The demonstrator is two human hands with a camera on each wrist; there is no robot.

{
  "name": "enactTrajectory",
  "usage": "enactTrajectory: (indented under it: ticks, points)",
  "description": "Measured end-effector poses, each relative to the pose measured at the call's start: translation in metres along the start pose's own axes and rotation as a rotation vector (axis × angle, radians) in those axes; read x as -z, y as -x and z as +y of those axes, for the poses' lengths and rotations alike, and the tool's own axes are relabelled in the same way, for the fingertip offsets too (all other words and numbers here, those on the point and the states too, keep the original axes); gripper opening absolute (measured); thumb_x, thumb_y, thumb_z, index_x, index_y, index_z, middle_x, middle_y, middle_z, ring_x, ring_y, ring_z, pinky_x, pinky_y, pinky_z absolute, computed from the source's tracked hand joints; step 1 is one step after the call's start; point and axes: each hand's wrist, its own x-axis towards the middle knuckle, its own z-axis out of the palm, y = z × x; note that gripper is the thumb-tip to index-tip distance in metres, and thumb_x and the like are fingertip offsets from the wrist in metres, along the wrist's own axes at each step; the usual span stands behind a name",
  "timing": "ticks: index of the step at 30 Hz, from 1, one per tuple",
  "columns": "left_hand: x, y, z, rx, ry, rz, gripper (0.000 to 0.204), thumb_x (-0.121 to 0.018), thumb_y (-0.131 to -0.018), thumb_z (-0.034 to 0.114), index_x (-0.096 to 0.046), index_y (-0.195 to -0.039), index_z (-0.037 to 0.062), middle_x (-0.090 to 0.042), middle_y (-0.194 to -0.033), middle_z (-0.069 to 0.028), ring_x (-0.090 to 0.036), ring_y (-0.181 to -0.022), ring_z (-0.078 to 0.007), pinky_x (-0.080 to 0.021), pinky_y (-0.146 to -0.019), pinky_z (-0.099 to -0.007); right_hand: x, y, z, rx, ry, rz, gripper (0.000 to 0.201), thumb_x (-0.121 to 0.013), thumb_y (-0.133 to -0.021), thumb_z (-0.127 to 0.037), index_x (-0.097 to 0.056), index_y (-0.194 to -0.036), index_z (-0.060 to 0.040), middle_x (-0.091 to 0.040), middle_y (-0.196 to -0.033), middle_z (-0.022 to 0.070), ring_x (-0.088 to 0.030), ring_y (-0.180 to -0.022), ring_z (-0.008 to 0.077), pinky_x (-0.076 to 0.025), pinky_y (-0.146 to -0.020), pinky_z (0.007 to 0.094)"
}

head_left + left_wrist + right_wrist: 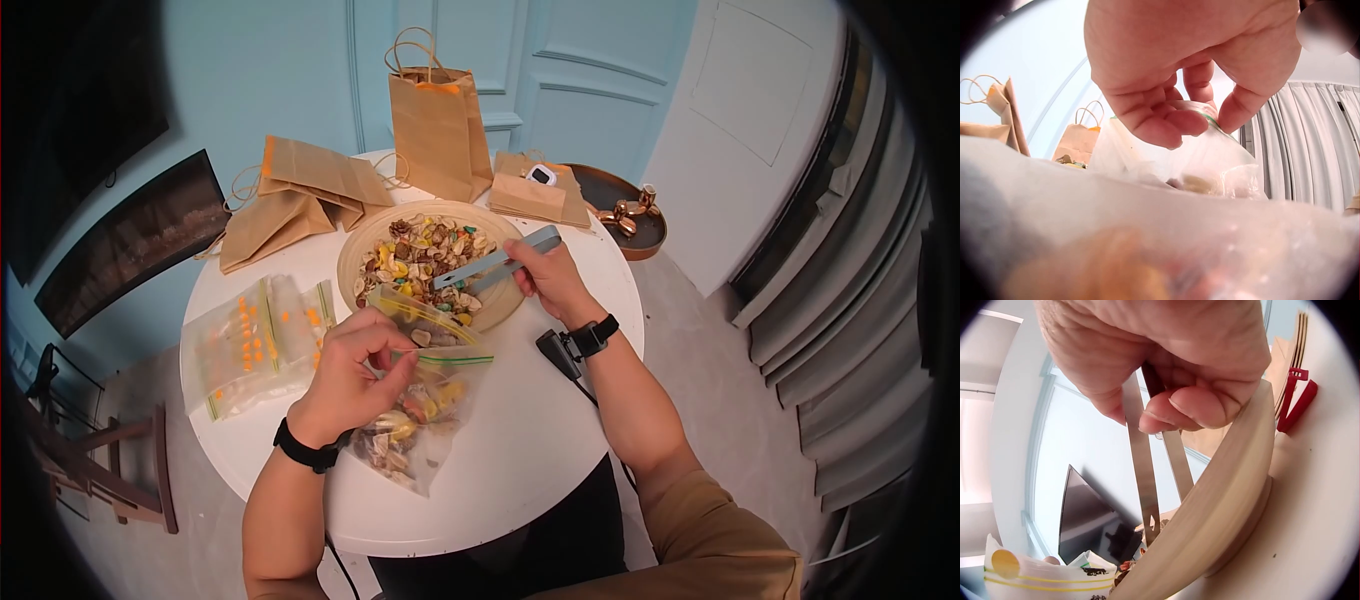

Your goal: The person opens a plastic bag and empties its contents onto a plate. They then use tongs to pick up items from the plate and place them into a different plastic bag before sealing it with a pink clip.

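My left hand (350,370) pinches the rim of a clear zip bag (432,440), whose top stands open towards the plate. Inside the bag lie pale and yellow dried pieces. My right hand (550,280) grips grey metal tongs (466,271) between thumb and fingers. The tongs' tips reach down over a mix of potpourri (400,250), with dried petals, a pine cone and yellow and green bits. It lies on a round wooden plate (503,303). In the left wrist view, thumb and fingertips hold the bag's green zip strip (1211,119).
More zip bags (235,345) with orange marks lie at the left. Folded brown paper bags (320,170) and a standing one (435,130) are at the back. A small white device (541,175) rests on another paper bag (525,200). Red clips (1297,403) lie beside the plate.
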Motion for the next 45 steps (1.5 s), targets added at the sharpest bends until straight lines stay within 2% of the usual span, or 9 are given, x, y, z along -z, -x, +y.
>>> enactTrajectory:
  ticks: [4, 10, 13, 16, 19, 22, 31, 40, 45]
  points:
    - [0.0, -0.001, 0.0, -0.011, -0.015, -0.006, 0.007, -0.071, -0.08, -0.003, -0.069, -0.085, 0.0015, -0.061, -0.083, -0.0047, -0.053, -0.065, -0.01, -0.044, -0.058, -0.0231, 0.001, -0.001, 0.001, -0.032, 0.019, 0.013, 0.03, -0.078, -0.085, -0.026, -0.066, -0.087, 0.0018, -0.06, -0.063, 0.0046, -0.052, -0.048, 0.0099, -0.04, -0.042, 0.0236]
    - [0.0, -0.001, 0.002, -0.011, -0.016, 0.0, 0.007, -0.071, -0.08, -0.003, -0.068, -0.085, 0.0015, -0.061, -0.083, -0.0045, -0.053, -0.065, -0.0099, -0.043, -0.058, -0.0231, 0.001, -0.001, 0.004, -0.038, 0.036, 0.004, 0.02, -0.075, -0.089, -0.018, -0.065, -0.091, -0.0007, -0.061, -0.064, 0.0014, -0.054, -0.051, 0.008, -0.041, -0.045, 0.0231]
    - [0.0, 0.0, 0.001, -0.002, -0.018, 0.0, 0.007, -0.071, -0.08, -0.003, -0.068, -0.085, 0.0015, -0.06, -0.083, -0.0044, -0.053, -0.065, -0.01, -0.043, -0.058, -0.0231, 0.002, -0.004, 0.007, -0.004, -0.022, 0.02, 0.026, -0.079, -0.082, -0.021, -0.067, -0.085, 0.002, -0.061, -0.064, 0.0045, -0.053, -0.048, 0.0103, -0.041, -0.043, 0.0239]
    - [-0.001, -0.001, 0.002, -0.001, -0.014, 0.005, 0.007, -0.072, -0.08, -0.003, -0.069, -0.085, 0.0017, -0.06, -0.082, -0.0042, -0.052, -0.064, -0.01, -0.043, -0.058, -0.0231, 0.003, -0.001, 0.003, -0.032, -0.029, 0.002, 0.014, -0.073, -0.088, -0.014, -0.067, -0.09, -0.0012, -0.061, -0.067, -0.0001, -0.055, -0.053, 0.0071, -0.041, -0.047, 0.0218]
    - [0.0, -0.001, 0.002, -0.003, -0.023, 0.002, 0.007, -0.072, -0.08, -0.003, -0.069, -0.085, 0.0019, -0.06, -0.081, -0.004, -0.052, -0.064, -0.01, -0.043, -0.058, -0.0232, 0.004, -0.004, 0.006, 0.007, -0.045, 0.027, 0.012, -0.07, -0.089, -0.013, -0.069, -0.091, -0.0011, -0.06, -0.067, -0.001, -0.053, -0.053, 0.0064, -0.04, -0.047, 0.0207]
    - [0.0, -0.001, 0.0, -0.013, -0.019, 0.007, 0.007, -0.072, -0.08, -0.002, -0.069, -0.085, 0.002, -0.06, -0.08, -0.0039, -0.052, -0.064, -0.01, -0.042, -0.058, -0.0233, 0.004, -0.004, 0.005, 0.019, -0.114, 0.046, 0.015, -0.075, -0.085, -0.014, -0.069, -0.086, 0.0003, -0.06, -0.064, 0.0011, -0.053, -0.052, 0.009, -0.041, -0.047, 0.0225]
    - [0.0, 0.0, 0.001, 0.001, -0.005, 0.004, 0.007, -0.071, -0.08, -0.003, -0.069, -0.084, 0.0016, -0.06, -0.081, -0.004, -0.052, -0.064, -0.0098, -0.042, -0.058, -0.0233, 0.009, -0.004, 0.001, 0.13, -0.15, 0.073, 0.013, -0.066, -0.092, -0.014, -0.069, -0.095, -0.0013, -0.058, -0.065, -0.0017, -0.049, -0.054, 0.0064, -0.039, -0.051, 0.0218]
    - [0.0, 0.0, -0.001, -0.018, -0.009, 0.001, 0.007, -0.071, -0.08, -0.004, -0.069, -0.085, 0.0014, -0.061, -0.083, -0.0045, -0.052, -0.064, -0.01, -0.042, -0.058, -0.0234, 0.016, 0.002, -0.006, 0.205, -0.307, -0.049, 0.013, -0.066, -0.092, -0.011, -0.067, -0.099, -0.001, -0.06, -0.07, 0.0006, -0.05, -0.056, 0.0071, -0.042, -0.055, 0.0239]
    - [0.001, 0.0, -0.002, -0.019, -0.011, 0.002, 0.007, -0.071, -0.079, -0.004, -0.068, -0.084, 0.0016, -0.06, -0.082, -0.0047, -0.052, -0.064, -0.0106, -0.043, -0.058, -0.0239, 0.014, 0.012, -0.007, 0.193, -0.329, -0.326, 0.014, -0.067, -0.091, -0.009, -0.067, -0.101, 0.0004, -0.065, -0.085, 0.0043, -0.056, -0.069, 0.0081, -0.048, -0.06, 0.023]
